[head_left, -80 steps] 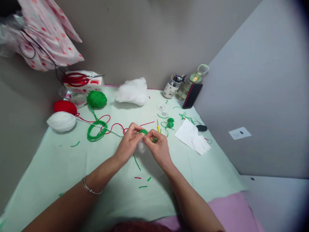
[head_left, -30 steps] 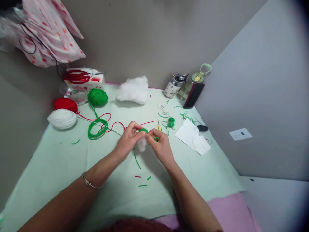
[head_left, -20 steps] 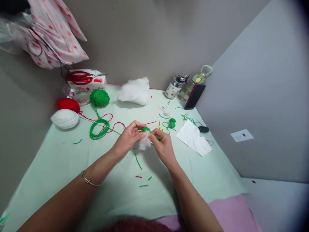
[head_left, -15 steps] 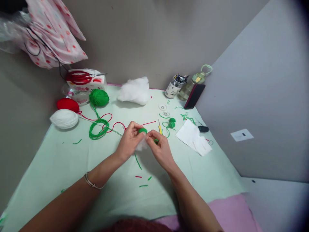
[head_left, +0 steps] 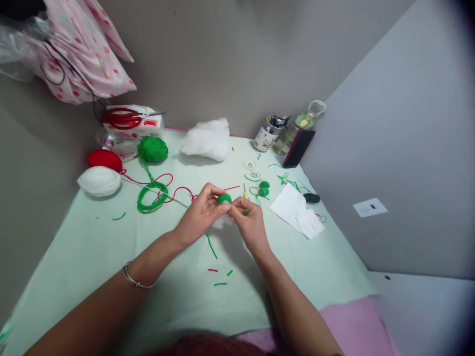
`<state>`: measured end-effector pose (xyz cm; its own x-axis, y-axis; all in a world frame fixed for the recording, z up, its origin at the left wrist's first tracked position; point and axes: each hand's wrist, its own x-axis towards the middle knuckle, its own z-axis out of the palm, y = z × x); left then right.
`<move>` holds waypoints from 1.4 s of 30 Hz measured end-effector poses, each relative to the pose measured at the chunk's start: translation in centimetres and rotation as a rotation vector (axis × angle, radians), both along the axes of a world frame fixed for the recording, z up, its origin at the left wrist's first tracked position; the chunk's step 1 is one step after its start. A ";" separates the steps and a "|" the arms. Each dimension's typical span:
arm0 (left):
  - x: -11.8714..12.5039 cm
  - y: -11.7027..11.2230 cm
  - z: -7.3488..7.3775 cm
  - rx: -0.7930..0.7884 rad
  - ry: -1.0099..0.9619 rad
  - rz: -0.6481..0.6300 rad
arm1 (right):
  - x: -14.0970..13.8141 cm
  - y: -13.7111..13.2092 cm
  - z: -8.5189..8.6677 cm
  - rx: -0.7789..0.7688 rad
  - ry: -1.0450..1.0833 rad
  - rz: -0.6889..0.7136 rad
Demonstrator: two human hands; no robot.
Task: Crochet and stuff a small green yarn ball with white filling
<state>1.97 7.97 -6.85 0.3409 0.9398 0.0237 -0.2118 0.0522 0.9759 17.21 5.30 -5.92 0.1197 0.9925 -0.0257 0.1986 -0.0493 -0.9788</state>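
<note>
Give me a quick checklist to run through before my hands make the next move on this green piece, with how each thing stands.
1. Left hand holding the green piece: ok, thumb and fingers are around it.
2. Right hand gripping the white tuft: cannot tell, its fingertips are by the tuft but the hold is hidden.
3. Tuft wholly inside the piece: not ok, white fluff shows below the fingers.
4. Spare white fluff in sight: ok, a larger clump lies at the back.
5. Yellow-handled tool fully visible: not ok, the right hand partly hides it.
</note>
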 end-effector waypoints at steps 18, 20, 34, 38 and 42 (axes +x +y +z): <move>0.6 0.1 -0.5 -0.188 -0.053 0.218 | 0.1 -1.1 0.9 0.029 -0.152 0.256; 0.6 0.1 -0.4 -0.243 -0.081 0.186 | 0.7 -0.8 0.5 0.050 -0.198 0.262; 0.2 -0.2 0.4 -0.221 -0.125 -0.037 | 1.0 0.1 0.5 0.017 -0.027 0.031; 0.2 0.0 -0.1 -0.169 -0.081 -0.014 | 1.1 -0.2 1.1 0.012 -0.059 0.094; 0.7 -0.1 -0.3 -0.124 -0.003 0.085 | 0.4 -0.9 1.8 -0.086 -0.032 0.181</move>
<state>2.64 7.87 -7.15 0.2600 0.9611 -0.0933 -0.2233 0.1538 0.9625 17.61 4.36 -4.10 -0.0582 0.9922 -0.1106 0.2429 -0.0934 -0.9655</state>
